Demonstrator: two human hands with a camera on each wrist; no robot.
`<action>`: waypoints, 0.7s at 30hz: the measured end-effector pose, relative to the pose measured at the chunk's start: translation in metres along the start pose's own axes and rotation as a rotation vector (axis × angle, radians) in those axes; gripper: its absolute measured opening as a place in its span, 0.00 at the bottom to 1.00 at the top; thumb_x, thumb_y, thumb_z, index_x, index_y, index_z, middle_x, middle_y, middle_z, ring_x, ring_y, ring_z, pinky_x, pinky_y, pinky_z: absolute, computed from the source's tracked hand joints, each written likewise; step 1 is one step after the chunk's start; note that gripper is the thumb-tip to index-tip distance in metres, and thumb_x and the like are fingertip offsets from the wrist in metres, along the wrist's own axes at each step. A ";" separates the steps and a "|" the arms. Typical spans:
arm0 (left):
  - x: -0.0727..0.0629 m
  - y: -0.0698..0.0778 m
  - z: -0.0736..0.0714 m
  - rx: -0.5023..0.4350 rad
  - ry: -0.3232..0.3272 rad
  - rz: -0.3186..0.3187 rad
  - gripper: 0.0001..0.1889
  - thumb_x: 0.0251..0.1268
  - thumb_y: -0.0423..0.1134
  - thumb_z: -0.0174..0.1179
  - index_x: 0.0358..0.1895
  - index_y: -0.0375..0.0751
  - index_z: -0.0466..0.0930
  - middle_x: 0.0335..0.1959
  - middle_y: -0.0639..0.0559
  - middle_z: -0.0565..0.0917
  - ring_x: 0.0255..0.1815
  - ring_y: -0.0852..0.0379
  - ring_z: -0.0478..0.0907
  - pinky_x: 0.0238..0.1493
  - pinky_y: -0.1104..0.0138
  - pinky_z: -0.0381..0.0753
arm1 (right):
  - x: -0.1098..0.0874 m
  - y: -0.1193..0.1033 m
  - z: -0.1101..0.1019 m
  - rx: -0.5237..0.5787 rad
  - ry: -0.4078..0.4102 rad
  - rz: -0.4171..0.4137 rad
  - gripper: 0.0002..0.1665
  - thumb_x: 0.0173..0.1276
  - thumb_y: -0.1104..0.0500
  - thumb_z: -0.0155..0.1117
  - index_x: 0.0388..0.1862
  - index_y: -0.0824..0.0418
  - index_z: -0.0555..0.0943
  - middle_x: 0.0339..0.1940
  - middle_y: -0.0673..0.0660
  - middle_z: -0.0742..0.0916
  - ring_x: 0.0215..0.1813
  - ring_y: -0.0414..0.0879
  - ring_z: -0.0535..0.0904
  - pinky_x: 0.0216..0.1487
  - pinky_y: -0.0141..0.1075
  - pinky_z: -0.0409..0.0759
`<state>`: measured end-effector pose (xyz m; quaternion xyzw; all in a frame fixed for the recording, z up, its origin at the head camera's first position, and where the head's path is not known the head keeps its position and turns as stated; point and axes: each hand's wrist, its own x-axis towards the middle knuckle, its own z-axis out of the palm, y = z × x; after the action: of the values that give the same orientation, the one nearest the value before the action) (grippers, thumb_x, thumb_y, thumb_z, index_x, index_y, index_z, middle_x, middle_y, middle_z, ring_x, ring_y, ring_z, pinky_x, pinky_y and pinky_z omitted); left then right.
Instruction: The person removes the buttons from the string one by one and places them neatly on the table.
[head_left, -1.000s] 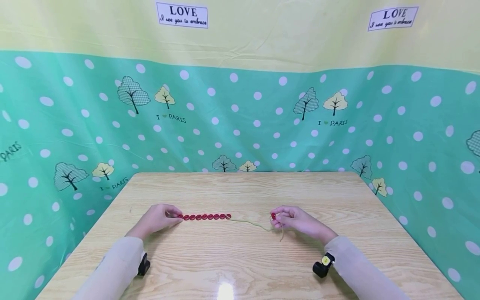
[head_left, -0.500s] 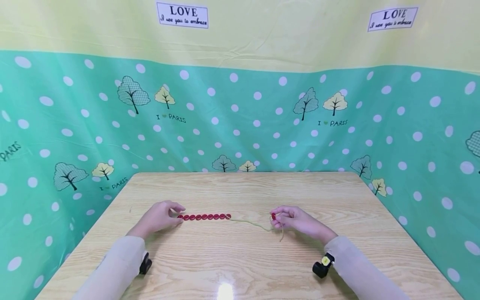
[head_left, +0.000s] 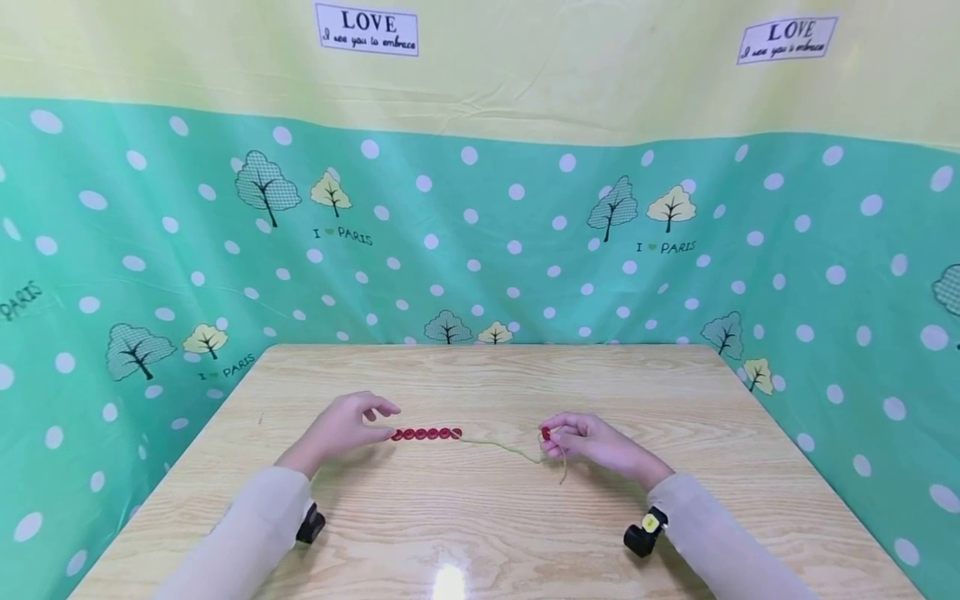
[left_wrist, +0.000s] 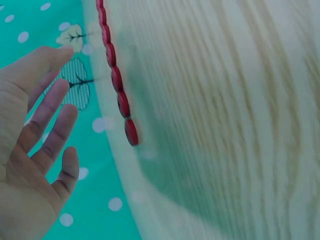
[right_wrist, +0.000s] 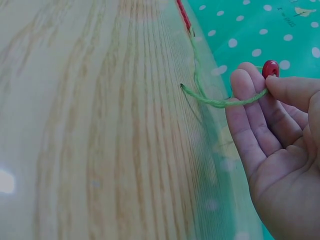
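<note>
A straight row of several red buttons [head_left: 432, 433] lies on the table. My left hand [head_left: 352, 425] is over the row's left end, fingers spread and holding nothing. Its thumb overlaps the leftmost buttons in the head view; the left wrist view shows the hand [left_wrist: 37, 135] beside the red buttons [left_wrist: 116, 78]. Off to the right, my right hand [head_left: 588, 442] pinches one red button [right_wrist: 270, 69] between thumb and fingertips. A green string [right_wrist: 215, 103] runs from the row's right end to that hand, its loose end hanging past the fingers.
The wooden table [head_left: 480, 375] has a light grain. Behind it and at its sides hangs a green and yellow curtain [head_left: 480, 242] with dots and trees. A black wrist camera [head_left: 640, 537] is strapped at the right sleeve.
My left hand has let its fingers come apart at the row's left end and moved right, over the row. My right hand keeps its pinch on the button, almost still.
</note>
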<state>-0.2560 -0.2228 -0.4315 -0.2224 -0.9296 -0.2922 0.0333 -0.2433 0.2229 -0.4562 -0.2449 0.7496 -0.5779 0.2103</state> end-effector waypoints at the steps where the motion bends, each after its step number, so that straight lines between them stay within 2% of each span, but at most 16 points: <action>1: 0.001 0.001 0.001 -0.010 0.002 0.014 0.16 0.59 0.40 0.73 0.51 0.46 0.86 0.48 0.49 0.86 0.46 0.46 0.80 0.48 0.55 0.78 | 0.000 0.000 0.000 0.002 0.001 0.002 0.26 0.81 0.60 0.52 0.67 0.76 0.67 0.55 0.68 0.83 0.58 0.59 0.80 0.59 0.40 0.78; 5: 0.005 0.003 0.005 -0.043 0.008 0.063 0.16 0.59 0.40 0.73 0.50 0.45 0.87 0.48 0.48 0.86 0.45 0.47 0.80 0.48 0.55 0.79 | 0.001 -0.001 0.002 0.010 -0.002 0.004 0.26 0.80 0.60 0.52 0.67 0.77 0.67 0.55 0.68 0.83 0.58 0.59 0.80 0.59 0.41 0.78; 9: 0.009 0.011 0.013 -0.069 0.010 0.082 0.16 0.59 0.40 0.73 0.50 0.45 0.87 0.47 0.49 0.87 0.44 0.48 0.80 0.47 0.56 0.79 | 0.002 -0.001 0.003 0.015 -0.009 -0.001 0.25 0.81 0.60 0.52 0.68 0.77 0.66 0.55 0.68 0.83 0.57 0.57 0.80 0.59 0.41 0.78; 15: 0.015 0.029 0.025 -0.109 -0.011 0.117 0.16 0.59 0.38 0.73 0.50 0.42 0.86 0.47 0.48 0.87 0.44 0.45 0.81 0.47 0.53 0.80 | 0.004 -0.001 0.005 -0.009 0.002 0.018 0.26 0.80 0.57 0.53 0.68 0.73 0.68 0.55 0.64 0.84 0.57 0.56 0.81 0.58 0.37 0.79; 21: 0.025 0.048 0.040 -0.139 -0.028 0.158 0.16 0.60 0.39 0.72 0.52 0.42 0.86 0.47 0.48 0.87 0.44 0.46 0.81 0.46 0.54 0.80 | 0.005 -0.004 0.010 -0.021 0.006 0.028 0.26 0.80 0.56 0.55 0.68 0.72 0.70 0.55 0.65 0.84 0.56 0.56 0.82 0.56 0.39 0.80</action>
<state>-0.2548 -0.1556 -0.4343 -0.3006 -0.8871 -0.3492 0.0279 -0.2409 0.2117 -0.4547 -0.2350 0.7596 -0.5677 0.2133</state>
